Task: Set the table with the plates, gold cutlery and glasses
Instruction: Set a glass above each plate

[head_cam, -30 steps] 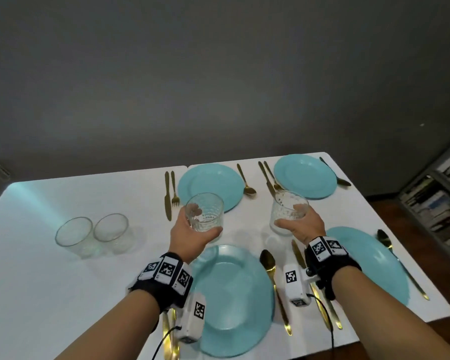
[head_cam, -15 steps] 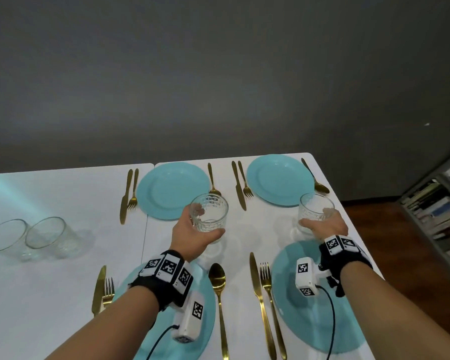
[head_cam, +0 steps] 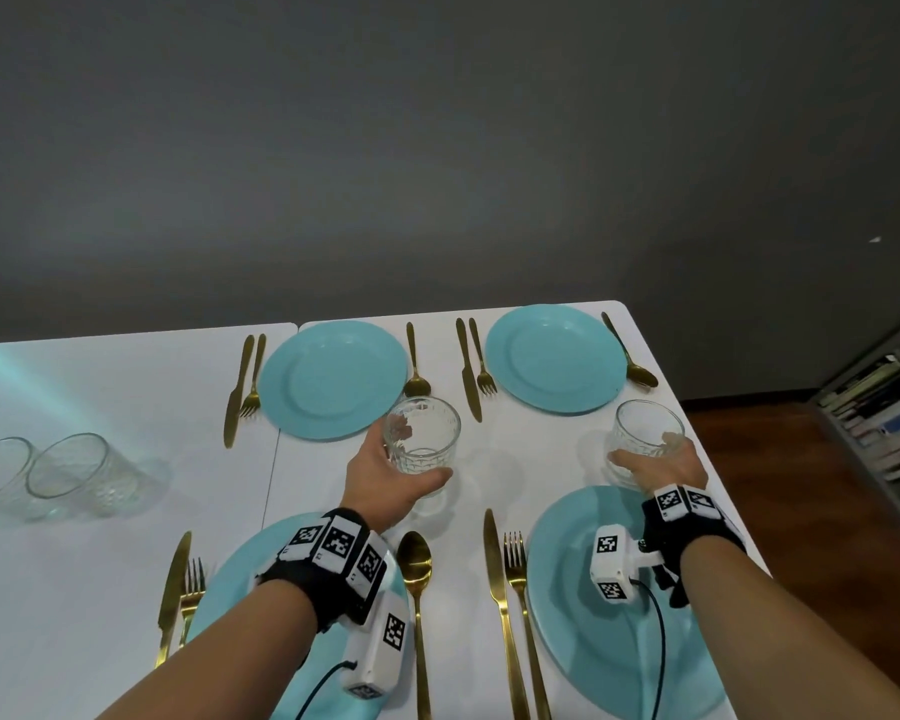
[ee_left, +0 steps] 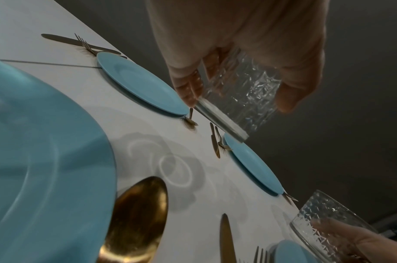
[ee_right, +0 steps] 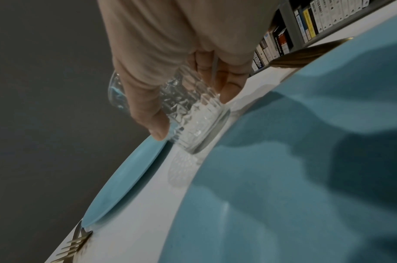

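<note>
Two glasses on their way to the near settings

Both hands grip patterned tumblers. The left hand [head_cam: 385, 475] wraps the left glass [head_cam: 421, 433], clearly off the table [head_cam: 100, 563], above the near spoon [head_cam: 415, 563]. The right hand [head_cam: 661, 467] clasps the right glass [head_cam: 648, 433], very low (maybe touching) beside the near right plate [head_cam: 619, 641]. Placing is the step in hand; next, each should settle upright before the fingers release. Two spare glasses [head_cam: 68, 472] wait far left.
</note>
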Tool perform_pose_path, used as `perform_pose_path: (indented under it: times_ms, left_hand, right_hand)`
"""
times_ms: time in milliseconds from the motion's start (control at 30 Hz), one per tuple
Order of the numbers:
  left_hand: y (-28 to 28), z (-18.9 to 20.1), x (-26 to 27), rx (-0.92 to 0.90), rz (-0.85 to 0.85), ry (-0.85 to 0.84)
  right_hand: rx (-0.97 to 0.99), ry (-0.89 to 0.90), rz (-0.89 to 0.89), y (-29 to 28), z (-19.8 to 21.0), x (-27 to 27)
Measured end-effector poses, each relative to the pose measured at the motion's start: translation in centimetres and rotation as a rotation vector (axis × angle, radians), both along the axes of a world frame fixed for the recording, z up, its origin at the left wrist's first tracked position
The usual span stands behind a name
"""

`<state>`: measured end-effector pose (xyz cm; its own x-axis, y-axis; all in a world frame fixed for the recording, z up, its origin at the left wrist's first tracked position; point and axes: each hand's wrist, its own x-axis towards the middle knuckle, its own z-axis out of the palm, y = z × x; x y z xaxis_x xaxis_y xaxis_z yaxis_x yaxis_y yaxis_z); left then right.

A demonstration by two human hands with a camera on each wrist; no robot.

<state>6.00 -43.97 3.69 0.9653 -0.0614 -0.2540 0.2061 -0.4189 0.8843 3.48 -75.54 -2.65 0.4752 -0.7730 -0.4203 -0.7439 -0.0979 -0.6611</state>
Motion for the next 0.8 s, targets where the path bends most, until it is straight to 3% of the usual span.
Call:
perform_pose_path:
  times_ms: [600, 800]
  left_hand:
    - [0.3, -1.1, 0.2, 0.043, -0.021, 0.03]
    - [0.2, -1.5, 0.1, 0.049, -0.016, 0.036]
  right_hand:
    - [0.057, 0.013, -0.129, 0.2, 2.0, -0.4]
    - [0.145, 0.108, -0.138, 2.7, 3.9, -0.5]
